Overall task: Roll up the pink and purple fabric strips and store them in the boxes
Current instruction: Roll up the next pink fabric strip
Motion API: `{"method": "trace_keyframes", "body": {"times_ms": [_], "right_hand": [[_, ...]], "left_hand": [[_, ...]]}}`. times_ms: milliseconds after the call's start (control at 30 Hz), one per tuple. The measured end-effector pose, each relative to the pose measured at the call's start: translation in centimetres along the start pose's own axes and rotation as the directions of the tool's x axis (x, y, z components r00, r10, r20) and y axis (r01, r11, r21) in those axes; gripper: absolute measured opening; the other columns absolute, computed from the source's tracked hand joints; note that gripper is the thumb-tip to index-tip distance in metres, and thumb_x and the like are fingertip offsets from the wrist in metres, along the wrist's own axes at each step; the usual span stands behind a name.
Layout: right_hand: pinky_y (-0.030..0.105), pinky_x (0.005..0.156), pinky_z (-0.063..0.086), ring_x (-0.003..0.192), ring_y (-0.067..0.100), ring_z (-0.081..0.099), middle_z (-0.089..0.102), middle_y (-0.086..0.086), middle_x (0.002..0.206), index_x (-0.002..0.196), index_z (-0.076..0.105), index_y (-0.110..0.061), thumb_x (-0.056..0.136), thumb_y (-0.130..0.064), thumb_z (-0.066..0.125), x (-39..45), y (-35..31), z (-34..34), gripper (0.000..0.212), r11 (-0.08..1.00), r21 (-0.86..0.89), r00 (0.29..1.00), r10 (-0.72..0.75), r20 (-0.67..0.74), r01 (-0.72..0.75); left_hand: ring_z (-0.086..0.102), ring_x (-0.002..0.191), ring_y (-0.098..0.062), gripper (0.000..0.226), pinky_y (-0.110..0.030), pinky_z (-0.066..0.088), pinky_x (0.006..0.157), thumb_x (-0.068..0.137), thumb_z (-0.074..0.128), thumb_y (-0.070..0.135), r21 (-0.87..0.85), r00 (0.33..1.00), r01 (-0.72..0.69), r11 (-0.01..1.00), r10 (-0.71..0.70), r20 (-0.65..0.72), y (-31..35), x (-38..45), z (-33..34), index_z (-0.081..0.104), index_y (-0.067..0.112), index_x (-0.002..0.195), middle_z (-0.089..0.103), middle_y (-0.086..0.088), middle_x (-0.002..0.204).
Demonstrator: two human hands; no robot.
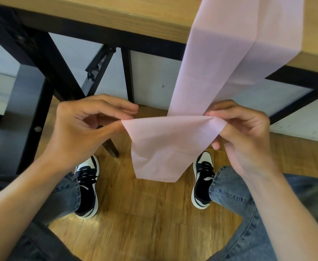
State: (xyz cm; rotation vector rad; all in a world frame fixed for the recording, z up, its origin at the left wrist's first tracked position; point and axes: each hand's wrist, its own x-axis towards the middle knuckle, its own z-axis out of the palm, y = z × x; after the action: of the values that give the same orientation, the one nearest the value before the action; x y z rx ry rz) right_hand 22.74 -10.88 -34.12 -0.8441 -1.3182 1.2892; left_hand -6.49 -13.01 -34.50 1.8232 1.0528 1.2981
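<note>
- the wooden table (116, 14) is filling the top of the view, its far side running out of frame, black frame legs (47, 59) slanting down beneath it.
- the wood-plank floor (141, 219) is spreading out below, and the person's legs in blue jeans (235, 200) are coming in from both lower corners, cut off by the edges.
- the pink fabric strip (235, 53) is hanging over the table edge on the right and dropping down to the hands; its upper end is running out of the picture, so its full length is impossible to judge.
- its lower end is folding over between the hands, the loose flap (163, 151) dangling in front of the floor.
- the left hand (90, 129) is pinching the left corner of the fold between thumb and fingertips, the other fingers curling loosely above.
- the right hand (246, 132) is gripping the right corner, fingers curled over the top edge, thumb tucked under the fabric and partly hidden.
- black and white sneakers are sitting flat on the floor: left shoe (87, 187), right shoe (203, 178), the right one partly covered by the flap.
- no writing or brand mark is reading clearly anywhere.
- no purple strip or box is showing in this view.
</note>
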Motion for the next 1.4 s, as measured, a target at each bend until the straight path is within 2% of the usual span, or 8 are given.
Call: {"method": "trace_keyframes", "body": {"times_ms": [267,533,733,833,900,1067,1200,1400], "right_hand": [[0.025,0.048,0.053,0.059,0.017,0.066,0.073,-0.004,0.075,0.091,0.081,-0.026,0.085,0.005,0.067,-0.1,-0.3,0.2,0.035,0.988,-0.147,0.999,-0.051,0.018,0.053],[0.026,0.054,0.056,0.065,0.018,0.070,0.077,-0.002,0.082,0.093,0.082,-0.023,0.081,-0.007,0.070,0.1,-0.6,-0.4,0.024,0.996,-0.081,0.995,-0.016,0.097,0.024],[0.032,0.070,0.058,0.089,0.025,0.070,0.076,0.000,0.097,0.093,0.082,-0.025,0.082,-0.015,0.079,0.5,-1.0,-1.3,0.015,0.978,-0.186,0.985,-0.063,0.159,0.092],[0.027,0.061,0.055,0.092,0.024,0.066,0.072,0.001,0.100,0.093,0.082,-0.023,0.083,-0.017,0.080,0.5,-1.0,-1.2,0.012,0.980,-0.179,0.985,-0.063,0.159,0.091],[0.024,0.066,0.055,0.091,0.018,0.066,0.071,-0.001,0.098,0.093,0.082,-0.024,0.083,-0.017,0.079,0.4,-1.1,-1.2,0.013,0.971,-0.213,0.986,-0.080,0.147,0.111],[0.026,0.059,0.056,0.071,0.020,0.069,0.075,0.000,0.085,0.095,0.081,-0.023,0.085,-0.003,0.076,0.3,-1.1,-1.1,0.023,0.968,-0.216,0.987,-0.103,0.122,0.128],[0.023,0.059,0.055,0.064,0.013,0.069,0.076,-0.005,0.078,0.093,0.082,-0.026,0.082,0.009,0.069,0.3,-1.0,-0.9,0.039,0.980,-0.163,0.991,-0.105,0.083,0.118],[0.017,0.059,0.052,0.068,0.004,0.067,0.074,-0.012,0.073,0.082,0.083,-0.031,0.075,-0.009,0.064,0.2,-1.0,-0.5,0.030,1.000,-0.008,0.995,-0.016,0.096,0.017]], "left_hand": [[0.075,0.087,-0.006,0.022,-0.016,0.059,0.074,0.088,0.065,0.005,0.003,0.996,0.077,0.997,-0.077,-0.047,0.7,0.2,-0.1,0.066,0.019,0.105,0.076,0.019,0.098],[0.076,0.086,-0.010,0.027,-0.021,0.061,0.074,0.087,0.060,-0.003,-0.071,0.994,0.070,0.995,-0.064,0.087,1.0,0.3,-0.7,0.065,0.012,0.108,0.077,0.011,0.096],[0.067,0.111,-0.014,0.037,-0.023,0.055,0.091,0.079,0.070,-0.009,0.232,0.984,-0.176,0.957,0.171,0.042,1.6,0.5,-1.3,0.062,-0.002,0.114,0.067,-0.011,0.116],[0.068,0.099,0.001,0.038,-0.013,0.053,0.082,0.082,0.070,-0.009,0.241,0.987,-0.156,0.958,0.161,0.000,1.8,0.4,-0.8,0.061,0.007,0.115,0.070,0.012,0.113],[0.068,0.089,0.008,0.036,-0.007,0.051,0.075,0.086,0.070,-0.006,0.236,0.989,-0.130,0.963,0.143,-0.039,1.6,0.2,-0.6,0.062,0.015,0.114,0.069,0.028,0.107],[0.068,0.110,-0.023,0.026,-0.031,0.058,0.088,0.093,0.068,0.001,0.234,0.986,-0.165,0.958,0.164,0.025,0.9,0.2,-0.9,0.064,0.012,0.116,0.068,-0.011,0.116],[0.072,0.096,-0.008,0.034,-0.020,0.058,0.081,0.089,0.068,-0.004,0.225,0.993,-0.104,0.969,0.113,-0.028,1.1,-0.1,-0.3,0.064,0.019,0.114,0.072,0.007,0.104],[0.073,0.088,-0.013,0.032,-0.023,0.060,0.075,0.091,0.065,-0.008,0.051,0.999,-0.044,0.998,0.045,-0.021,0.9,-0.2,-0.3,0.067,0.019,0.108,0.074,0.005,0.101]]}}
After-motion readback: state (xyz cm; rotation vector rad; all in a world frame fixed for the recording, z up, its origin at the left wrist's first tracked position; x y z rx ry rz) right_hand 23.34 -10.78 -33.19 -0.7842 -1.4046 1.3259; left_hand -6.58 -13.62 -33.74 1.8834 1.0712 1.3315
